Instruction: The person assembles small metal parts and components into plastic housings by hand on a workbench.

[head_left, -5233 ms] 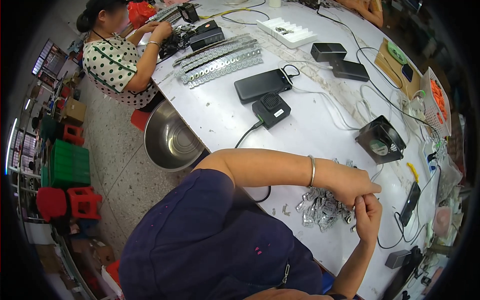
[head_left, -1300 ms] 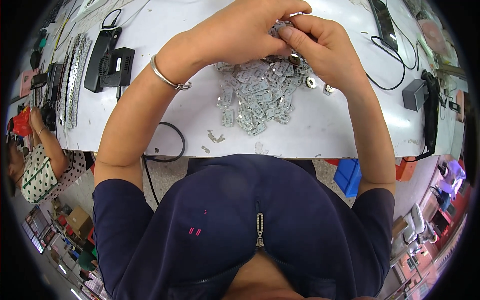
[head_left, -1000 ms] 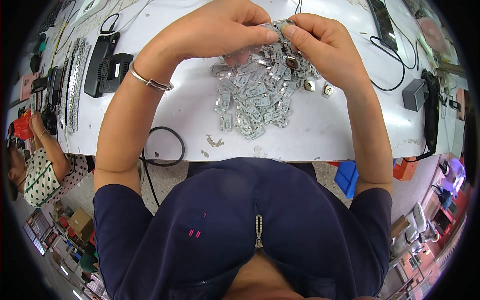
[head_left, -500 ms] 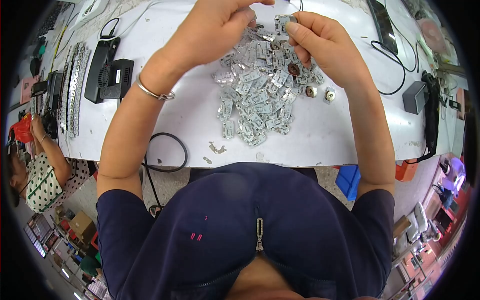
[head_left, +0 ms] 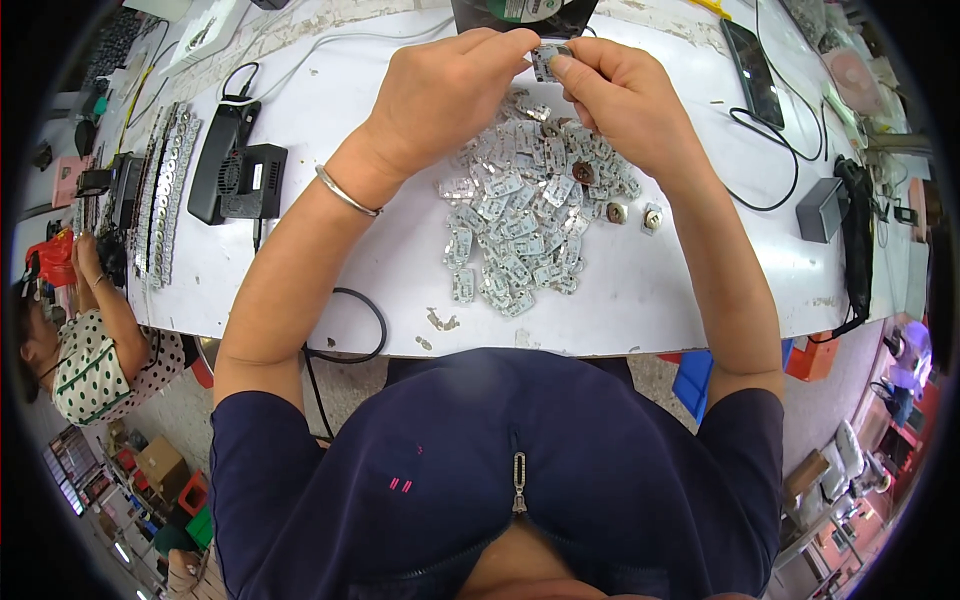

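The right hand pinched 1 metal plate near the pile on the counter; the left hand curled beside it, its grip unclear. A green label marked the fan; a white label, the black box.

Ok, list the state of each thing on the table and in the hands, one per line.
Right hand: closed, pinching a small metal part
Small metal part: held above the table
Left hand: beside that part, contact unclear
Pile of metal parts: loose, heaped
Phone: lying flat, screen dark
Metal strips: lying side by side
Black cable: looped, partly over the table edge
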### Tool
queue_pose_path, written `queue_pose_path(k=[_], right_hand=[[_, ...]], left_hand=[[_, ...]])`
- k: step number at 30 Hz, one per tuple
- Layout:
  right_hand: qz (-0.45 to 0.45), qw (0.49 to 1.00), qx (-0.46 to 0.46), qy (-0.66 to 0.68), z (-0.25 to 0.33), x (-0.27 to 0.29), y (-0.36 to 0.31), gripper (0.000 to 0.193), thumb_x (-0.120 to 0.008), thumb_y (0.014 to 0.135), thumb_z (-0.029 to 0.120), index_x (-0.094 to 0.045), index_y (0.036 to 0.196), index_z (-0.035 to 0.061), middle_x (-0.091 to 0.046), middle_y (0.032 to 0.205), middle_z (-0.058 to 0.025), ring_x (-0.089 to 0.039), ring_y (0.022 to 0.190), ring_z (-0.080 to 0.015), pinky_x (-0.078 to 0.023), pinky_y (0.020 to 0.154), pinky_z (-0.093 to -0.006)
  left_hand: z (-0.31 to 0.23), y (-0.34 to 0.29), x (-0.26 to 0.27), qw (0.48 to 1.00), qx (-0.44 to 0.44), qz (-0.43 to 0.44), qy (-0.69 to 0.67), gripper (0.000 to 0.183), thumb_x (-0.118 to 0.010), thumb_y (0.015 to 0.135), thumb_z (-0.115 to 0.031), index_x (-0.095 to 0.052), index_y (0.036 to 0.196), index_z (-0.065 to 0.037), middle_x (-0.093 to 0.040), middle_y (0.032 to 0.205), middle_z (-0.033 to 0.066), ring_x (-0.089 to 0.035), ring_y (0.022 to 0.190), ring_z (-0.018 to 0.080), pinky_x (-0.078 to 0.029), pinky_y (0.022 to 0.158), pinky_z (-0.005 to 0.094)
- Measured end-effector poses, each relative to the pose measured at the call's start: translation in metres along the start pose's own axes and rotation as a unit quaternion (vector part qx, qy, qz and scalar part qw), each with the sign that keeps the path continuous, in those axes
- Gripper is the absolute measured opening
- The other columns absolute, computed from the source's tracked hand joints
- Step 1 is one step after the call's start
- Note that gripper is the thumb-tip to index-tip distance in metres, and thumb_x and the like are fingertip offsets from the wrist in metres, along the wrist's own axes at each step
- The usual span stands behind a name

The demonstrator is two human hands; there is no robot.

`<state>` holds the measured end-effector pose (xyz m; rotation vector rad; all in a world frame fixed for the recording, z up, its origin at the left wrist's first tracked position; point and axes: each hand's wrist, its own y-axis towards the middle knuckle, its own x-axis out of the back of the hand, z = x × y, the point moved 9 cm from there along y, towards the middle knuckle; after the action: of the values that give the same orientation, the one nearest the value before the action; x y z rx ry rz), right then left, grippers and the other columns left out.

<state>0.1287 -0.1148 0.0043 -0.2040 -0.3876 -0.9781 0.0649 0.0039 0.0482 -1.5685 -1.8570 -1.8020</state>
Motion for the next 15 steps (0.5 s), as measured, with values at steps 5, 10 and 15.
queue_pose_path(k=[5, 10, 15], right_hand=[[-0.067, 0.996, 0.055, -0.038, 0.014, 0.005, 0.008, 0.027, -0.057, 0.088, 0.023, -0.058, 0.077, -0.0005, -0.048, 0.055, -0.0074, -0.043, 0.051, -0.0143, -0.038, 0.052, -0.0320], [-0.085, 0.994, 0.052, -0.041, 0.020, 0.004, 0.014, 0.028, -0.056, 0.088, 0.024, -0.059, 0.077, -0.0015, -0.050, 0.055, -0.0088, -0.045, 0.052, -0.0158, -0.039, 0.052, -0.0330], [-0.049, 0.997, 0.034, -0.048, 0.029, -0.015, 0.027, 0.031, -0.055, 0.088, 0.025, -0.060, 0.075, -0.0022, -0.052, 0.057, -0.0081, -0.047, 0.053, -0.0150, -0.040, 0.052, -0.0332]], left_hand=[[0.011, 0.001, 0.006, 0.997, 0.061, -0.045, -0.021, 0.021, -0.067, 0.082, -0.011, -0.064, 0.103, -0.009, -0.067, 0.079, 0.0065, -0.064, 0.064, 0.0248, -0.051, 0.054, 0.0329], [0.017, 0.000, 0.005, 0.994, 0.095, -0.031, -0.034, 0.023, -0.068, 0.082, -0.013, -0.064, 0.104, -0.007, -0.067, 0.080, 0.0079, -0.065, 0.067, 0.0258, -0.051, 0.058, 0.0341], [0.028, -0.007, 0.014, 0.994, 0.102, -0.044, -0.004, 0.022, -0.068, 0.082, -0.015, -0.064, 0.103, -0.007, -0.067, 0.079, 0.0078, -0.065, 0.066, 0.0256, -0.051, 0.058, 0.0343]])
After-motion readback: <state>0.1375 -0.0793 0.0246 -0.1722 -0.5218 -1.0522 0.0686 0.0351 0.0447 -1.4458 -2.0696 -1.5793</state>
